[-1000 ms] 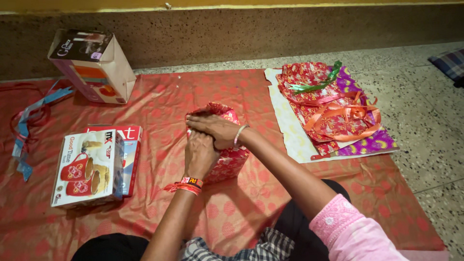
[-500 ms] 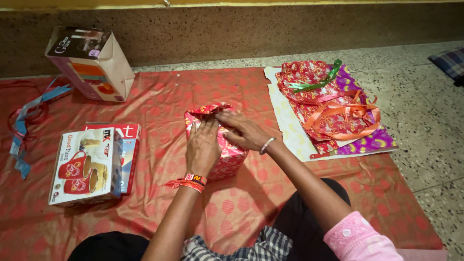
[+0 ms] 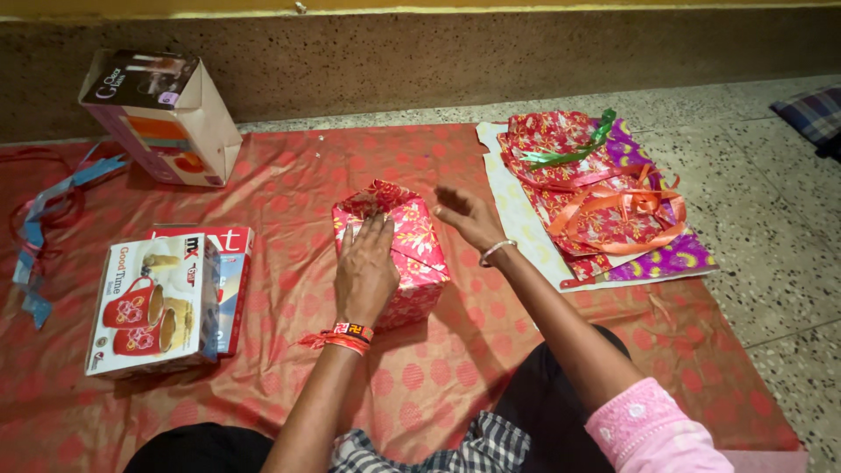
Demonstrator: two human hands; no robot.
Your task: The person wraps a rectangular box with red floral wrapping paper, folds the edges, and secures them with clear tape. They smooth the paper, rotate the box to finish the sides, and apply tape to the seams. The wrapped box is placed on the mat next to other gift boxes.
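A box wrapped in red flowered paper stands on the red spotted cloth in the middle. My left hand lies flat on its top and near side, fingers spread, pressing the folded paper down. My right hand hovers just to the right of the box, lifted off it, fingers apart and empty. A silver bangle circles my right wrist, and red threads circle the left.
At left sit a white box picturing red mugs atop a red box, and a tilted carton near the wall. Blue ribbon trails at far left. Wrapping sheets with orange and green ribbons lie at right.
My right hand has come off the top of the wrapped box and moved right. The top flap now lies folded flat under my left hand, which stayed put.
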